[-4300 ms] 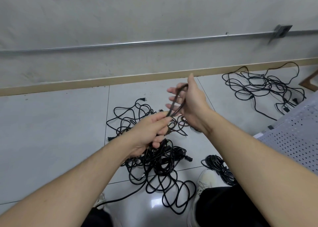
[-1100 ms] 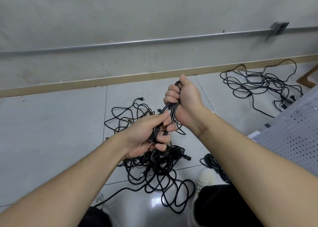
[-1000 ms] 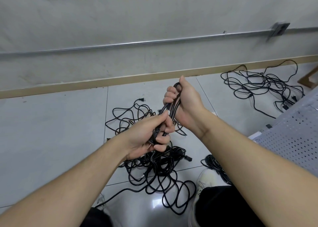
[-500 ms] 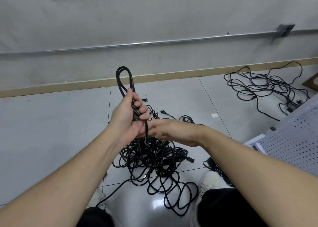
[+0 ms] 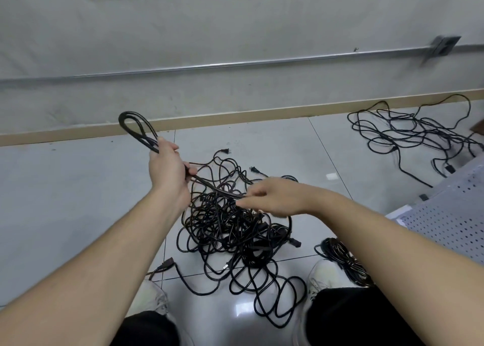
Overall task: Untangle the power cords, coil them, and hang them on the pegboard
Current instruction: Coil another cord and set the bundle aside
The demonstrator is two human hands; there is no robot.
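Note:
My left hand (image 5: 169, 170) grips a small coil of black power cord (image 5: 136, 129), its loops sticking up and to the left of my fist. The cord runs taut from that fist down to my right hand (image 5: 275, 196), whose fingertips pinch it just above the pile. Below both hands lies a tangled heap of black cords (image 5: 235, 230) on the grey tiled floor. A white pegboard (image 5: 450, 222) lies at the right edge.
A second tangle of black cords (image 5: 416, 136) lies at the far right by the wall. A bundled coil (image 5: 343, 262) sits beside my right shoe (image 5: 322, 277). A loose plug (image 5: 166, 264) lies near my left shoe. The wall and skirting run across the back.
My left hand has moved left with the coil, which now tilts over to the left. My right hand has slid right and down along the cord, drawing it taut over the pile.

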